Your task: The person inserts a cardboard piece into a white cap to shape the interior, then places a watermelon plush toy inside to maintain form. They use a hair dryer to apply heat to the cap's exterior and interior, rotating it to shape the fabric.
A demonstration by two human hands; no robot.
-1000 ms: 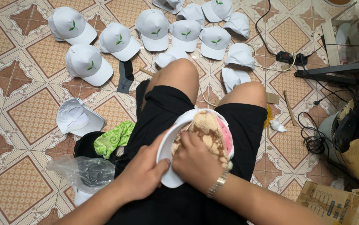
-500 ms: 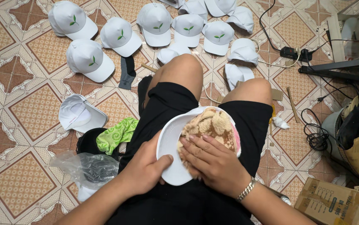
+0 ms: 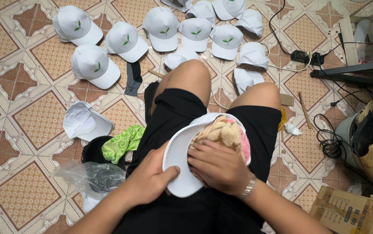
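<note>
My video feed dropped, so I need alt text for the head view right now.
Seated on a tiled floor, the person grips the brim of an upturned white cap with the left hand while the right hand presses beige cloth into it. More white caps lie ahead.

white caps [image 3: 94,65] with green leaf marks, tan-brown diamond-patterned floor tiles [image 3: 17,91], black shorts [image 3: 177,112].

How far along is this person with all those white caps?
Done: about ten white caps lie domed on the tiled floor. In hand: the left hand grips the brim of an upturned cap while the right hand presses cloth stuffing inside. Left: one open cap beside the leg.
</note>
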